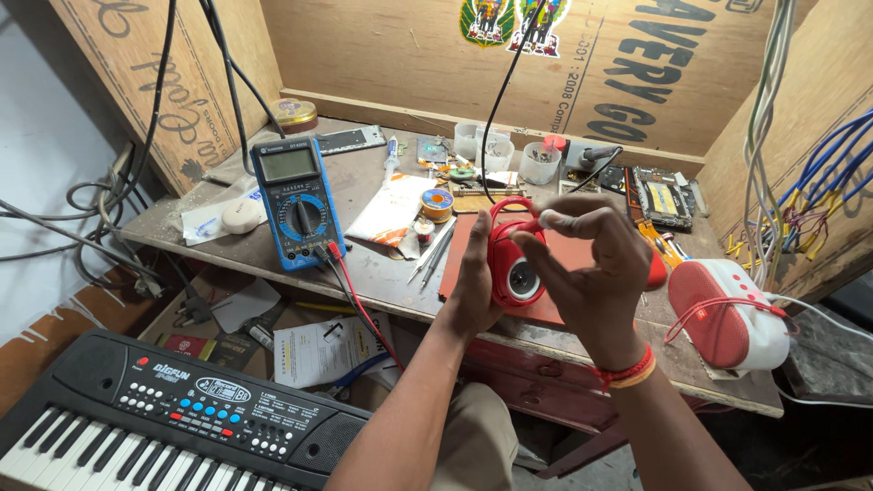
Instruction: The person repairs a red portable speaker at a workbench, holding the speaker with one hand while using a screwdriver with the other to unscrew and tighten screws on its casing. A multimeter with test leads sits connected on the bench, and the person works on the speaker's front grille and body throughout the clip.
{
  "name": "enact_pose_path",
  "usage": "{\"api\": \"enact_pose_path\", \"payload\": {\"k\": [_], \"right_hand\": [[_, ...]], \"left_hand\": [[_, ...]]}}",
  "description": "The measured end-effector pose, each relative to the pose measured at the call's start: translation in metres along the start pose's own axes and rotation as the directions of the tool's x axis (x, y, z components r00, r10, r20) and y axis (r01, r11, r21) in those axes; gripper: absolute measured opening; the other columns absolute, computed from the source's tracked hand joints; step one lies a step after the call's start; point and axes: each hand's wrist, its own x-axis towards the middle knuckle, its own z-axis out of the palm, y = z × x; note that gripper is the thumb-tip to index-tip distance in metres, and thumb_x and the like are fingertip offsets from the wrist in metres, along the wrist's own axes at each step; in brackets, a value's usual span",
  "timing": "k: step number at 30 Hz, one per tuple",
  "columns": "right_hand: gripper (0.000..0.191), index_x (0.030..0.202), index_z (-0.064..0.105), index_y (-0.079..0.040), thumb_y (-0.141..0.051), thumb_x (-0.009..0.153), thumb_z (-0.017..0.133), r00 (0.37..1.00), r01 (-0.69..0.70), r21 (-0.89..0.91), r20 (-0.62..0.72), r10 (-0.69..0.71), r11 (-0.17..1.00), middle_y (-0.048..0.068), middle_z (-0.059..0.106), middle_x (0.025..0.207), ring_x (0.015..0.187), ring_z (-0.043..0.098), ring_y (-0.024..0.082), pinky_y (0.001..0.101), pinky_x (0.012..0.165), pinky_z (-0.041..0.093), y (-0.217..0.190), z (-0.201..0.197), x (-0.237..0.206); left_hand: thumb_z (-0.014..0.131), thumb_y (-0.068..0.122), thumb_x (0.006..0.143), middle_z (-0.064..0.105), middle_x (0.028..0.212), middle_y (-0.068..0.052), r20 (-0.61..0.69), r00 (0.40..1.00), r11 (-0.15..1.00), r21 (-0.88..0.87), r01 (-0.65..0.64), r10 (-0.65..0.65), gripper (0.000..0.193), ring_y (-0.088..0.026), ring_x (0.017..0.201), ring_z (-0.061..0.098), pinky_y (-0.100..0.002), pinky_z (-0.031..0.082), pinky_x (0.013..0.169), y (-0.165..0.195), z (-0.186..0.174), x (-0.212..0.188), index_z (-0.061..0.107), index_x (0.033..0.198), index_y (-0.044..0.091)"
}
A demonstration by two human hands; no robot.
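My left hand (473, 289) grips a small red oval speaker (515, 264) from its left side, holding it up over a red mat (575, 256) on the workbench. The speaker's round grey end faces me. My right hand (591, 273) curls over the speaker's right side, thumb and forefinger pinching near its red loop at the top. A black cable (509, 82) hangs from above to just behind the speaker. A red thread band sits on my right wrist.
A blue multimeter (297, 201) with red and black leads lies on the left of the bench (382, 273). A red-and-white speaker (727, 314) rests at the right edge. Solder spool, tweezers, small cups and circuit boards sit behind. A black keyboard (173, 418) lies below left.
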Motion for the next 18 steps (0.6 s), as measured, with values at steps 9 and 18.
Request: {"api": "enact_pose_path", "payload": {"k": [9,18], "right_hand": [[0.034,0.098,0.057,-0.001,0.000,0.085,0.089,0.999,-0.001,-0.009,-0.043,0.001,1.000,0.014,0.070,0.103,0.095,0.070,0.017,0.0296,0.086,0.058,-0.0018,0.0048,0.0023],[0.030,0.101,0.060,-0.001,0.003,0.090,0.087,0.997,-0.055,0.099,-0.041,0.060,0.994,0.012,0.069,0.104,0.096,0.070,0.015,0.0263,0.086,0.059,0.0009,0.0058,0.0046]], "left_hand": [[0.034,0.075,0.099,0.070,0.101,-0.006,0.073,0.996,0.999,0.002,-0.051,0.051,0.080,-0.013,0.087,0.072,-0.029,0.063,0.070,0.0045,0.0033,-0.0037,0.062,0.127,0.005],[0.034,0.073,0.100,0.071,0.102,-0.005,0.095,0.994,0.999,0.012,-0.047,0.046,0.080,-0.011,0.087,0.072,-0.027,0.062,0.070,0.0030,0.0033,-0.0019,0.063,0.129,0.005]]}}
